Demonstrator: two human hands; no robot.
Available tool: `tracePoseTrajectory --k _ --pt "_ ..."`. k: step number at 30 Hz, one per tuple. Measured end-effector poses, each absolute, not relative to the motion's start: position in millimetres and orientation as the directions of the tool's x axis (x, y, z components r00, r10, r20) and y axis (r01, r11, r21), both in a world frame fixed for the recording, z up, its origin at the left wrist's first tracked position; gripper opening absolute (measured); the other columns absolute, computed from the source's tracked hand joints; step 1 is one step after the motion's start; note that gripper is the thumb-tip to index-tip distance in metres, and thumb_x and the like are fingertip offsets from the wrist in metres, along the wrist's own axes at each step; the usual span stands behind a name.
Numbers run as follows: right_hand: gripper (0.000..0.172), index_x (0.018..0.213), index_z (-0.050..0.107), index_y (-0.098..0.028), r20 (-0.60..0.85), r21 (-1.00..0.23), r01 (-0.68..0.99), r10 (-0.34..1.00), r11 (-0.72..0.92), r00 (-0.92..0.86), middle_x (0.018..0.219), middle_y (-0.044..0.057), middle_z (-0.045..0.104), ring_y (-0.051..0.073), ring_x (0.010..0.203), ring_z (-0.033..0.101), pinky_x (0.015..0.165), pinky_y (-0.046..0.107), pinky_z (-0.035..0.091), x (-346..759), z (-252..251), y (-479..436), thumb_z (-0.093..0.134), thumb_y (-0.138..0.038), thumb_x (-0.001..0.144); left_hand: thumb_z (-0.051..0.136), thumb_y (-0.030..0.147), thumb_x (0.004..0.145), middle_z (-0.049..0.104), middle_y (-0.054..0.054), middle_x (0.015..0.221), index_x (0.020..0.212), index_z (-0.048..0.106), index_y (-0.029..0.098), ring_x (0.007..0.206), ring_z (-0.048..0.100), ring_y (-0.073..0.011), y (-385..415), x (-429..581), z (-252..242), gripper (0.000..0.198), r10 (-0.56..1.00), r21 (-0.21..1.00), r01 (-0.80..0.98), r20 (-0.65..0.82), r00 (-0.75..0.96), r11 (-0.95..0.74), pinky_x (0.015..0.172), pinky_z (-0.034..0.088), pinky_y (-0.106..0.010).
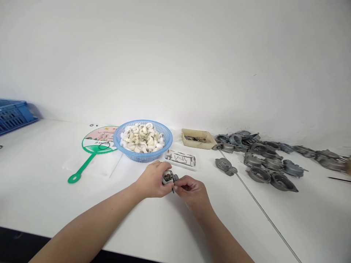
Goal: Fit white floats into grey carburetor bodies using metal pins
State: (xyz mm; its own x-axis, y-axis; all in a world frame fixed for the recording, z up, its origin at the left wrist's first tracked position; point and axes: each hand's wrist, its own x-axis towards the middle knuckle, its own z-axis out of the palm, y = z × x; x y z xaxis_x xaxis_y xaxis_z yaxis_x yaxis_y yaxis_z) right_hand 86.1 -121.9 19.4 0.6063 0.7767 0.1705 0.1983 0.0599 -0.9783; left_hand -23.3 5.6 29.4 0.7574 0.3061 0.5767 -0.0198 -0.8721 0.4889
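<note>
Near the middle of the table, my left hand is closed round a small grey metal housing with white and brass-coloured parts showing inside it. My right hand meets it from the right, thumb and fingertips pinched together at the housing's edge. A thin dark piece shows at those fingertips, too small to name. Just beyond the hands lies a clear flat case with dark strips in it. Behind my left hand stands a blue basket heaped with white curved parts.
A cream tray holding small metal pieces stands at the back. Many grey metal housings are spread over the right side, and a thin rod or seam runs towards the front. A green-handled fan and blue crate are leftward.
</note>
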Motion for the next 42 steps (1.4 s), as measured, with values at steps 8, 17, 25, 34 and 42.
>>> tracePoseTrajectory --k 8,17,25,34,42 --pt "0.016 0.059 0.064 -0.017 0.173 -0.959 0.281 0.884 0.049 0.435 0.064 0.000 0.057 0.013 0.059 0.050 0.056 0.027 0.041 98.8 35.0 -120.4 0.071 -0.030 0.064 0.058 0.028 0.063 0.055 -0.003 0.073 0.088 0.049 0.019 0.068 0.053 -0.0196 6.6 -23.1 27.6 0.029 0.309 0.484 -0.004 0.565 0.765 -0.875 0.059 0.041 -0.030" --pt "0.003 0.062 0.069 -0.021 0.252 -0.888 0.440 0.940 0.130 0.231 0.106 0.006 0.056 0.023 0.102 0.053 0.082 0.033 0.047 115.8 43.8 -114.7 0.070 -0.020 0.065 0.058 0.025 0.062 0.055 -0.001 0.070 0.088 0.049 0.019 0.066 0.051 -0.0179 6.8 -22.0 27.9 0.028 0.296 0.498 -0.039 0.575 0.763 -0.866 0.058 0.039 -0.029" --pt "0.005 0.064 0.070 -0.021 0.204 -0.966 0.204 0.950 0.157 0.236 0.100 0.006 0.062 0.023 0.091 0.061 0.083 0.037 0.049 119.6 30.2 -109.3 0.075 -0.022 0.063 0.058 0.026 0.063 0.057 -0.002 0.072 0.087 0.050 0.018 0.068 0.051 -0.0188 6.5 -25.2 31.7 0.026 0.313 0.514 -0.011 0.539 0.782 -0.858 0.059 0.039 -0.030" --pt "0.004 0.066 0.072 -0.023 0.263 -0.946 0.240 0.949 0.219 0.171 0.098 0.006 0.064 0.021 0.087 0.061 0.080 0.035 0.050 125.0 25.8 -107.4 0.075 -0.024 0.065 0.059 0.026 0.064 0.059 0.000 0.073 0.090 0.051 0.018 0.068 0.051 -0.0176 7.2 -25.2 31.4 0.028 0.289 0.514 -0.031 0.530 0.797 -0.857 0.061 0.040 -0.029" --pt "0.010 0.068 0.064 -0.020 0.286 -0.921 0.318 0.946 0.227 0.152 0.098 0.005 0.066 0.022 0.091 0.061 0.083 0.037 0.047 121.9 28.5 -111.3 0.073 -0.024 0.068 0.059 0.025 0.063 0.059 0.000 0.073 0.089 0.051 0.018 0.068 0.052 -0.0173 6.7 -29.1 35.1 0.027 0.284 0.517 -0.035 0.525 0.803 -0.855 0.060 0.039 -0.028"
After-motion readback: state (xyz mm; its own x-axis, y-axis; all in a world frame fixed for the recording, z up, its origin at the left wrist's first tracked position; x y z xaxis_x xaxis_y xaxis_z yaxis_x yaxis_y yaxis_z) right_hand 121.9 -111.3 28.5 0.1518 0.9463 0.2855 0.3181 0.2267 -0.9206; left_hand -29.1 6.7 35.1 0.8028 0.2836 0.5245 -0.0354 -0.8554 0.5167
